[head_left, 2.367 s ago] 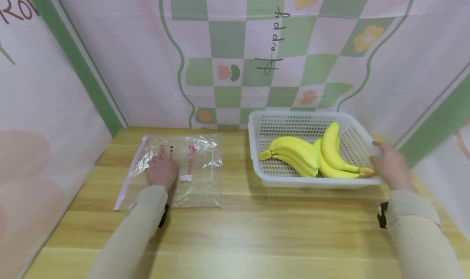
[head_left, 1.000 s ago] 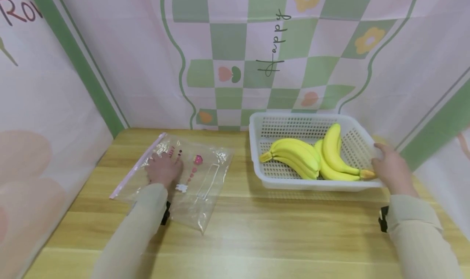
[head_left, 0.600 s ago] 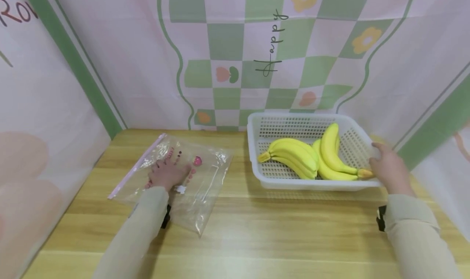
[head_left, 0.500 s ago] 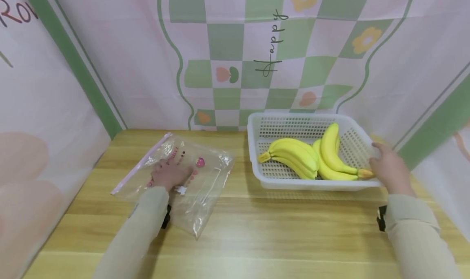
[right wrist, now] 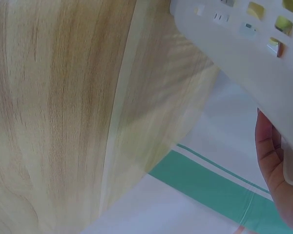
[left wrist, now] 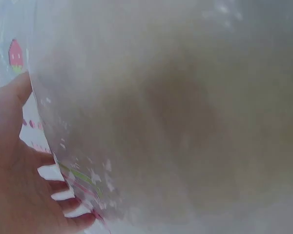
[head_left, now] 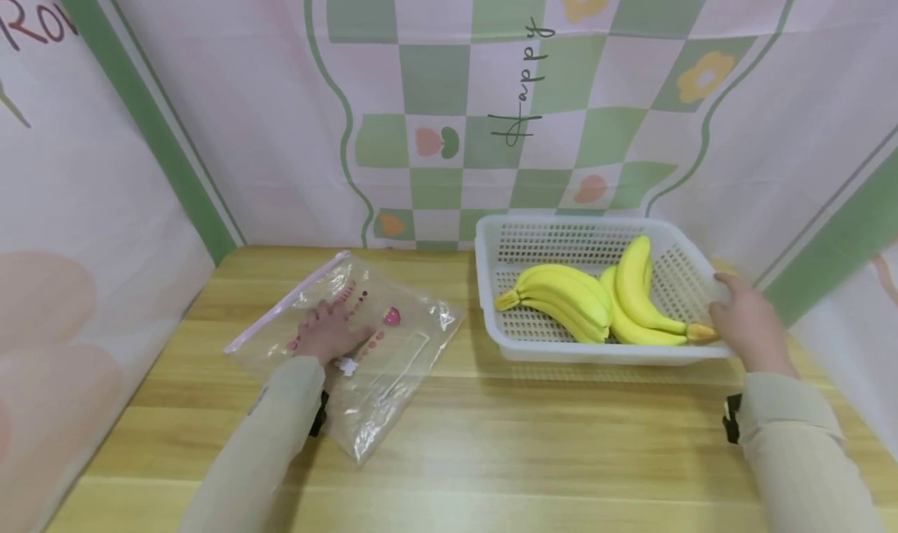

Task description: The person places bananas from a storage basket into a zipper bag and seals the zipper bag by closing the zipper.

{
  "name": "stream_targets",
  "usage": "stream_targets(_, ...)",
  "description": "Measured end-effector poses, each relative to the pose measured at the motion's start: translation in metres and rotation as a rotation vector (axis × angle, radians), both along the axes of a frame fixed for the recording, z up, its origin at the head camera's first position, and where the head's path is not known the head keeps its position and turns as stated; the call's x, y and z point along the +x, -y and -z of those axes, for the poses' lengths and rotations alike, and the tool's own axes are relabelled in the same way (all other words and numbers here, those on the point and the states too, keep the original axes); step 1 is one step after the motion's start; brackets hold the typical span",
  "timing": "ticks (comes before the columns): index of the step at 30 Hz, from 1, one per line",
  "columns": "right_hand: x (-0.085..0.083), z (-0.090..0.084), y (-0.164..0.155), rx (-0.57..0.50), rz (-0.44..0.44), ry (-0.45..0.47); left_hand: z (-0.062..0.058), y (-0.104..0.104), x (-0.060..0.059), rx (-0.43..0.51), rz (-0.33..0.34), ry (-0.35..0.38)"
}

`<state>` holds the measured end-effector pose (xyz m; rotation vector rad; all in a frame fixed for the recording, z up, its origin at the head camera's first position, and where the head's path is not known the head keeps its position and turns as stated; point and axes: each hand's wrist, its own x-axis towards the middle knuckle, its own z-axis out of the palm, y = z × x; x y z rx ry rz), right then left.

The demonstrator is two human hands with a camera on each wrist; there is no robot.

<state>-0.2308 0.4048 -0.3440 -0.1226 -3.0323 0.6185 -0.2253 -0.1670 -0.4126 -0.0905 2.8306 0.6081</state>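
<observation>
At the left of the bench (head_left: 491, 455), a clear plastic bag (head_left: 400, 361) lies flat and askew, its lilac strip (head_left: 286, 302) turned toward the far left. The left hand (head_left: 326, 338) is laid on it with the fingers spread wide and nothing gripped. The bag is judged very light, limp and slippery, easily creased or dragged along by a palm. It would best be pinched near the strip, where the film looks stiffest; whether the strip is sealed cannot be told.

To the right, well apart from the bag, a white basket (head_left: 561, 352) is set on the bench. It appears to be of light, fairly rigid plastic, best held by its rim. Inside it, a left banana bunch (head_left: 564, 295) rests on its side, touched by a right banana bunch (head_left: 634, 287) whose stem lies near the basket's right end. Both are judged firm, smooth and perhaps bruisable; each could be taken round its middle or by the stem. At the far right, the basket's end rim is held by the right hand (head_left: 751, 319), its fingers curled round the edge.
</observation>
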Motion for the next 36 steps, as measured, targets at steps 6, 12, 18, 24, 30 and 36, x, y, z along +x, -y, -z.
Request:
stream_targets(6,0.0,0.0,0.0,0.003,0.002,-0.002,-0.001,0.002,-0.002,0.017,0.041,-0.01)
stream_targets(12,-0.001,0.001,-0.002,0.011,0.009,0.001,0.0,-0.006,-0.006,0.008,-0.066,-0.098)
stream_targets(18,-0.001,0.001,-0.002,0.009,0.01,0.002,-0.001,-0.02,-0.004,-0.215,-0.17,-0.15)
stream_targets(24,0.0,0.0,0.0,0.007,0.015,0.005,-0.001,-0.029,-0.002,-0.158,-0.214,-0.111)
stream_targets(30,-0.001,0.0,0.001,0.003,0.018,0.004,0.003,-0.027,-0.003,-0.122,-0.181,-0.064)
stream_targets(36,-0.002,0.0,0.0,0.01,0.018,-0.001,0.003,-0.022,-0.002,-0.14,-0.103,-0.063)
